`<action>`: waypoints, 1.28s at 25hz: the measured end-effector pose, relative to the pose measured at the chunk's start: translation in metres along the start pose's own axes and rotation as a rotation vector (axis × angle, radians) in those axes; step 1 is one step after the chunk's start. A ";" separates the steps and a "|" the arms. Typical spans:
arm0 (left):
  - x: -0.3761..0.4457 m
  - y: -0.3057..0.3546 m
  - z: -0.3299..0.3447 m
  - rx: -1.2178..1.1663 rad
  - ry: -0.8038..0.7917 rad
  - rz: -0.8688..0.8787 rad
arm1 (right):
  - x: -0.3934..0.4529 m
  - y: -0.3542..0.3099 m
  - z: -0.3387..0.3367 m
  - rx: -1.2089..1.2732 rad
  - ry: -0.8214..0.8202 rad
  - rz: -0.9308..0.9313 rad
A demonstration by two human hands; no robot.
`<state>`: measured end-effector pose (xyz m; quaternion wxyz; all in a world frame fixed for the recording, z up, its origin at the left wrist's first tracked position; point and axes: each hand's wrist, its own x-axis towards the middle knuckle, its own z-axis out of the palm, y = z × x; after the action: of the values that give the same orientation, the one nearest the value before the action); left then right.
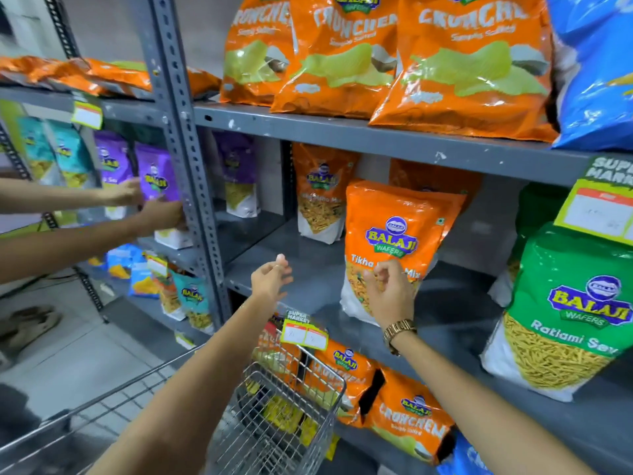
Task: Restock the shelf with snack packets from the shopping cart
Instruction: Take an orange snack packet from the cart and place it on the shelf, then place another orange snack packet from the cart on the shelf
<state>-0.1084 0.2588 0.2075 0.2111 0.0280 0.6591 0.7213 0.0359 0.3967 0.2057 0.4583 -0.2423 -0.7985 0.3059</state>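
An orange Balaji mix packet (394,231) stands upright on the grey middle shelf (301,265), in front of another orange packet. My right hand (390,289), with a gold watch on its wrist, has its fingers curled against the packet's lower front. Whether they pinch the packet is hidden. My left hand (270,281) hovers over the bare shelf to the left of the packet, fingers apart and holding nothing. The wire shopping cart (301,402) stands below my arms against the shelf, with yellow packets showing through its mesh.
Big orange Crunchem bags (342,60) and a blue bag (599,73) fill the top shelf. A green Ratlami Sev packet (561,313) stands at the right. More orange bags (407,419) lie on the lower shelf. Another person's hands (144,204) handle purple packets in the left bay.
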 end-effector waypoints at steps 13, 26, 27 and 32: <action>-0.084 -0.108 -0.258 0.320 0.442 -0.224 | -0.151 -0.054 0.157 -0.038 -0.812 0.001; -0.074 -0.218 -0.351 0.457 0.460 -0.523 | -0.247 -0.018 0.276 -0.431 -1.399 0.161; -0.068 -0.224 -0.354 0.431 0.455 -0.547 | -0.250 -0.016 0.283 -0.428 -1.421 0.180; -0.048 -0.266 -0.359 0.400 0.402 -0.586 | -0.277 0.007 0.316 -0.439 -1.496 0.323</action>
<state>-0.1083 -0.0835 -0.0841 0.2649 -0.2622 0.7946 0.4793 -0.1136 0.1325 -0.0854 -0.3077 -0.1700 -0.8915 0.2859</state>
